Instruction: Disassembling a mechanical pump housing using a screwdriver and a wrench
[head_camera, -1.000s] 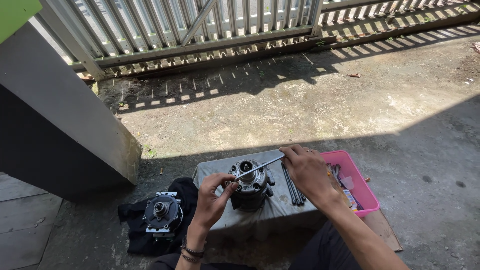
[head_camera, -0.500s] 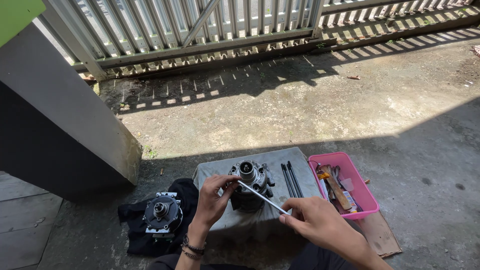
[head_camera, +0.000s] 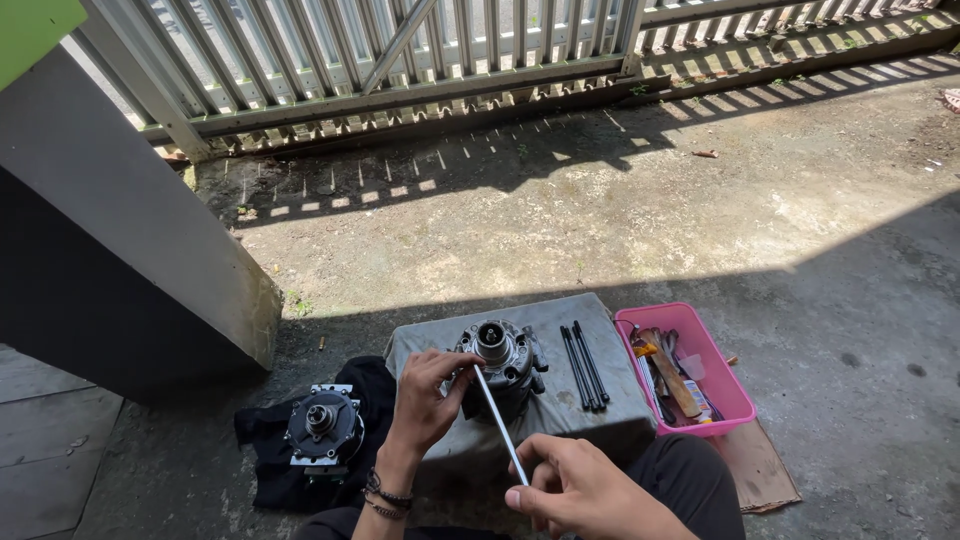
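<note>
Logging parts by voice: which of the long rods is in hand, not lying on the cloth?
The shiny silver rod, pinched by the right hand and slanting to the metal housing; the black rods lie loose together.
</note>
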